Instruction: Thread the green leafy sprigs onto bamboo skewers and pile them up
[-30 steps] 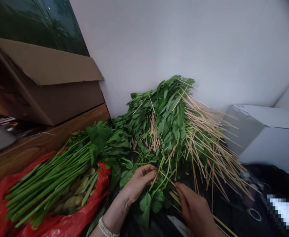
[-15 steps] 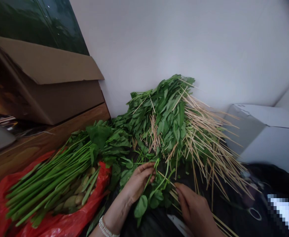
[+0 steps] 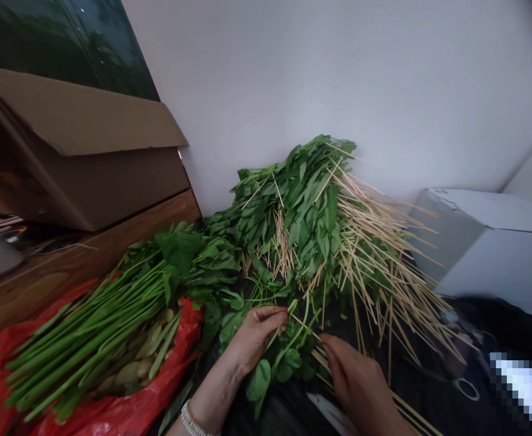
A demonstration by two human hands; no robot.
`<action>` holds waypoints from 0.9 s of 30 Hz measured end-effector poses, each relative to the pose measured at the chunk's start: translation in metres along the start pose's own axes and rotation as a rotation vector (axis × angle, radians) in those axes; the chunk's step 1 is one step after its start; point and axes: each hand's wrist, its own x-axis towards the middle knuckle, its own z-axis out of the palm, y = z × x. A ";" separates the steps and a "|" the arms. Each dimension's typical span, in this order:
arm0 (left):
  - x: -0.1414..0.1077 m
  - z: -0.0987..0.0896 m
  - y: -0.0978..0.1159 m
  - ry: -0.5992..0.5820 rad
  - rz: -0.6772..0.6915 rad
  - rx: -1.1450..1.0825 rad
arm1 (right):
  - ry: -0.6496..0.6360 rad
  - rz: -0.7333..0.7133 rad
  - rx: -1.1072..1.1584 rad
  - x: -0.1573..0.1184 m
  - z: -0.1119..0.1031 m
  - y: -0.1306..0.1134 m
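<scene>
My left hand (image 3: 259, 336), with a beaded bracelet at the wrist, pinches a green leafy stem (image 3: 299, 332) between thumb and fingers. The stem's round leaves (image 3: 260, 380) hang below that hand. In my right hand (image 3: 350, 366) a thin wooden skewer (image 3: 309, 329) is gripped, its tip pointing left to the stem by my left fingertips. Whether the tip has gone through the stem I cannot tell. Just beyond both hands lies a large heap of leafy greens (image 3: 311, 212), with many wooden skewers (image 3: 384, 242) sticking out to the right.
At left, a red plastic bag (image 3: 157, 393) holds long-stemmed greens (image 3: 97, 321) and small brownish tubers or similar pieces (image 3: 132, 370). A cardboard box (image 3: 111, 175) stands on a wooden ledge (image 3: 157, 215) behind it. A white box (image 3: 497, 254) stands at right against the wall.
The stem's looped top by my left fingertips sits slightly lower, and the left fingers have shifted a little. The right hand keeps its hold on the skewer. The view has moved slightly.
</scene>
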 end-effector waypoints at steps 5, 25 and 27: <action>-0.001 0.001 0.001 0.006 0.005 0.048 | 0.003 0.000 -0.004 -0.001 0.001 0.000; -0.003 -0.006 0.010 -0.205 0.118 0.392 | -0.020 -0.076 0.023 0.001 -0.005 -0.011; 0.001 -0.017 0.027 -0.064 0.177 0.349 | 0.004 -0.139 0.057 0.003 -0.010 -0.015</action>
